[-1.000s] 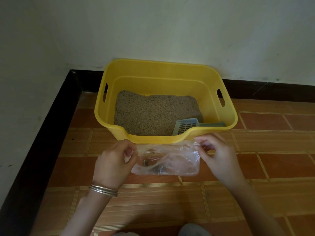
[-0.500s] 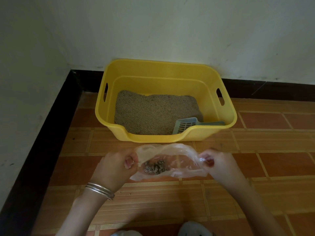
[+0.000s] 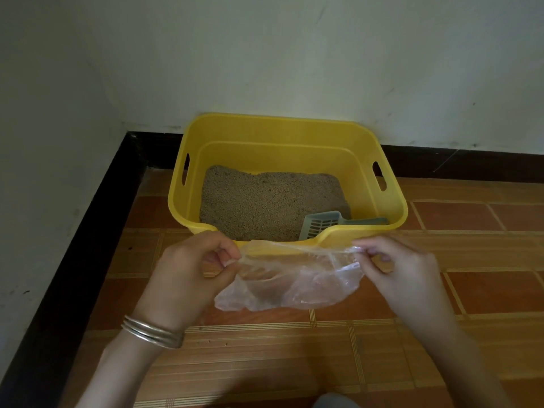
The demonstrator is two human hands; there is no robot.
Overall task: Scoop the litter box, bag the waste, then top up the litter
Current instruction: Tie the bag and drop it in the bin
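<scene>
In the head view, the clear plastic bag [image 3: 294, 278] hangs between the two hands, just in front of the near wall of the yellow litter box [image 3: 294, 122]. The left hand [image 3: 188, 275] pinches the left end of the bag's upper edge with thumb and curled fingers. The right hand [image 3: 403, 269] pinches the right end in the same way, so both hands are closed on the bag and the edge is pulled tight between them. The body of the bag sags below this edge, above the tiled floor [image 3: 485, 287]. What is inside I cannot tell.

The stretched edge covers a part of the box's near wall. Inside the box lies brown litter [image 3: 265, 201], and in the near right corner a grey-blue scoop [image 3: 323, 223] — its head on the litter, its handle toward the right wall. Behind the box is a pale wall [image 3: 294, 54] with a black baseboard [image 3: 471, 166]. Silver bangles [image 3: 153, 332] are on the left wrist.

The bag's long axis runs left to right — parallel to the box's near wall.
</scene>
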